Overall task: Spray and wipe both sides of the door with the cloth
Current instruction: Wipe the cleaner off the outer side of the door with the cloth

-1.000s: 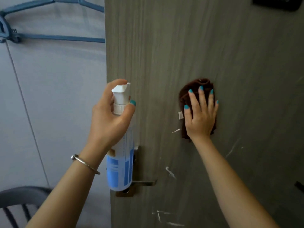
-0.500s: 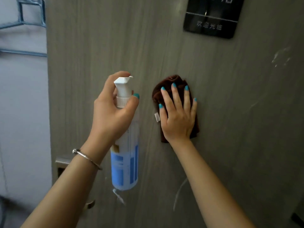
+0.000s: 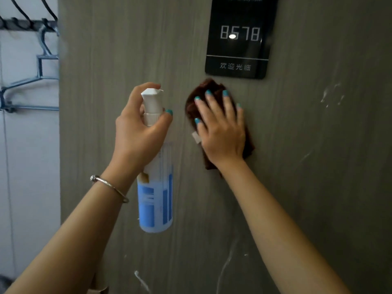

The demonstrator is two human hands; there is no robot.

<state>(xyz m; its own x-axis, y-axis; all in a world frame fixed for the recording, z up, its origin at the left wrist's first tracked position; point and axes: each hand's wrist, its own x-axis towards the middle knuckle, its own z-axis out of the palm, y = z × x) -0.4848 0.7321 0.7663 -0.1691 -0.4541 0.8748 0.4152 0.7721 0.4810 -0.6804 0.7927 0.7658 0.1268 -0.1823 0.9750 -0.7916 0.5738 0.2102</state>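
A grey wood-grain door (image 3: 307, 187) fills most of the head view. My right hand (image 3: 222, 132) lies flat with straight fingers on a brown cloth (image 3: 192, 107), pressing it against the door just below a black number plate. My left hand (image 3: 137, 132) grips the neck of a white and blue spray bottle (image 3: 154, 200), held upright in front of the door to the left of the cloth, with the index finger over the white nozzle. White streaks (image 3: 331, 92) mark the door at the right and near the bottom.
The black number plate (image 3: 239, 37) reading 8578 is fixed to the door above the cloth. Left of the door's edge is a pale wall with a grey metal rack (image 3: 25, 81) and hangers.
My right hand has slid the cloth up the door to just under the number plate. My left hand and the bottle have risen with it, and the view has tilted upward, hiding the door handle.
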